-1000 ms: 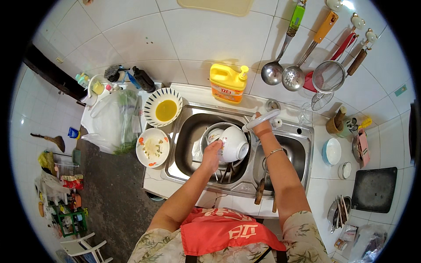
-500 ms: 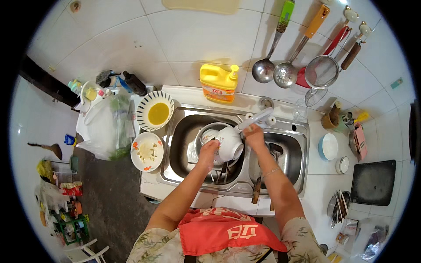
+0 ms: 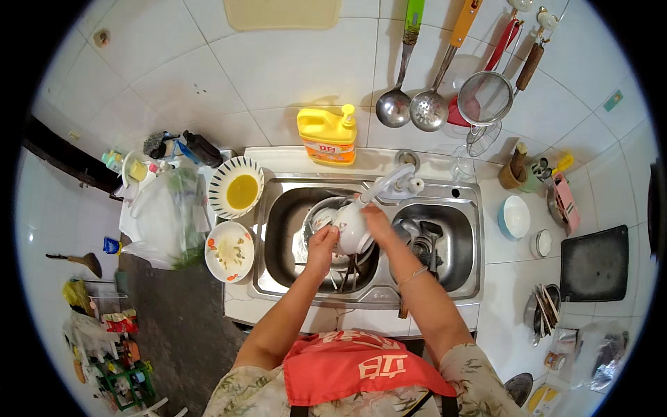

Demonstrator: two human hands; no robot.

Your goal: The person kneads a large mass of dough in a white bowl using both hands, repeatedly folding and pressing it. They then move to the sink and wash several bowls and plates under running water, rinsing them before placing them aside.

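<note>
Both hands over the left basin of the double steel sink (image 3: pixel 267 229), working one white bowl (image 3: pixel 349 229). Left hand (image 3: pixel 322 243) curled around the bowl's lower-left side, fingers closed on it. Right hand (image 3: pixel 375 224) closed against the bowl's right side from above; can't tell whether it grips the rim or just presses on it. Bowl is held tilted, above more dishes stacked in that basin, right under the spout of the white faucet (image 3: pixel 389 186), which swings out from the back rim of the sink. Whether water is running can't be made out. Right basin holds a few dark utensils near the drain, details too small. On the worktop's left edge, just beside the sink: a striped bowl with yellow liquid (image 3: pixel 237 187) at the back, a plate with food scraps (image 3: pixel 230 251) in front of it, nearly touching. Further left, a clear plastic bag with greens (image 3: pixel 167 219). Yellow detergent jug (image 3: pixel 327 134) stands at the back edge against the tiled wall, behind the left basin. Two ladles (image 3: pixel 394 105) and a mesh strainer (image 3: pixel 484 99) hang on the wall above the right basin. Right of the sink: a small blue-rimmed bowl (image 3: pixel 515 217) on the worktop, and a dark square tray (image 3: pixel 594 263) near the right edge.
</note>
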